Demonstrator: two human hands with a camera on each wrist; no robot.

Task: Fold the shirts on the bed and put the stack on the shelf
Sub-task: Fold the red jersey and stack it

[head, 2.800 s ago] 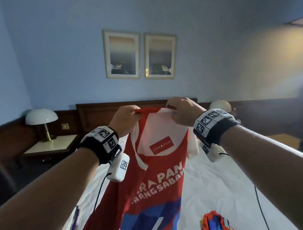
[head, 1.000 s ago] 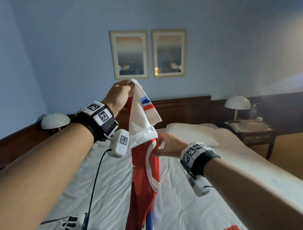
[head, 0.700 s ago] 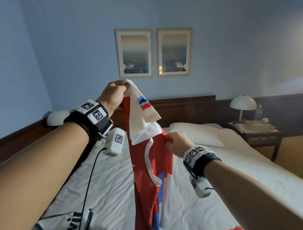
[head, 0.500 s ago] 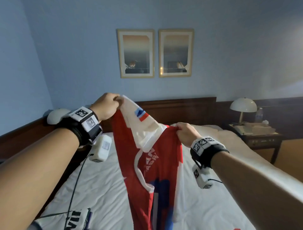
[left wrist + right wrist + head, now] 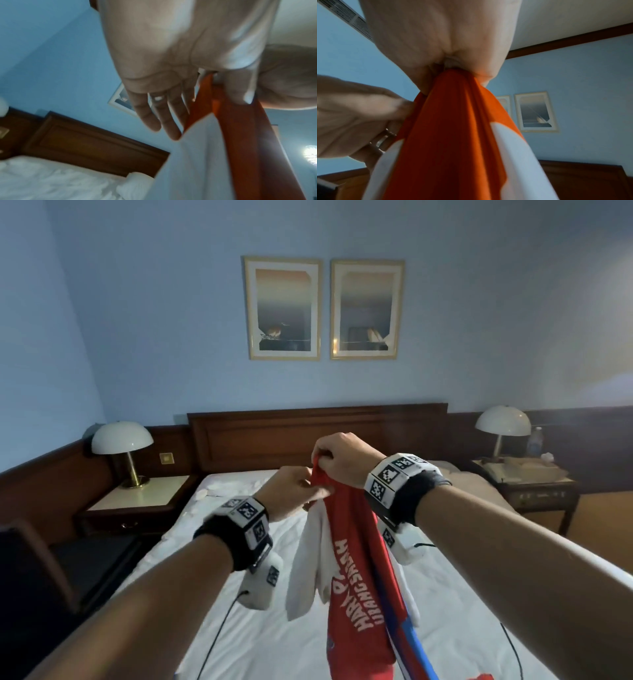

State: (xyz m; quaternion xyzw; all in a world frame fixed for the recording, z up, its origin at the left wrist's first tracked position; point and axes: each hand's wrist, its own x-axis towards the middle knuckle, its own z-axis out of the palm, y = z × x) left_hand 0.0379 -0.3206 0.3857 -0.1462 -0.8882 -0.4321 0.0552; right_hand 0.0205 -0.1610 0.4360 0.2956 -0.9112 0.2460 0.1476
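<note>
1. Above a white-sheeted bed (image 5: 260,642) in a blue-walled room, seen from the head camera: a person's right hand (image 5: 346,460) is fisted around the gathered top edge of a red, white and blue shirt (image 5: 359,594), which hangs bunched in the air over the mattress, its white lettering running sideways. The left hand (image 5: 289,496), just below and beside the right, pinches the same red fabric between thumb and fingers. Both wrists wear black bands with coded markers. A dark wooden headboard (image 5: 274,436), two framed pictures (image 5: 323,308) and a domed lamp (image 5: 121,440) on a nightstand (image 5: 144,496) stand behind; a second lamp (image 5: 503,422) sits at the right.

2. From the left wrist: the left hand (image 5: 188,54) shows its thumb (image 5: 238,86) pressed on the red cloth of the shirt (image 5: 240,148). The other fingers (image 5: 164,112) run nearly straight, close together, behind the fabric; a ring sits on one. How firmly they press I cannot tell, as the frame is blurred. A white panel of the shirt drops below toward the bed (image 5: 51,180).

3. From the right wrist: the right hand (image 5: 440,40) is tightly curled, the red fabric of the shirt (image 5: 453,135) bunched and emerging from the closed fist. The left hand (image 5: 359,115) touches the cloth at the left, fingertips against the red.
</note>
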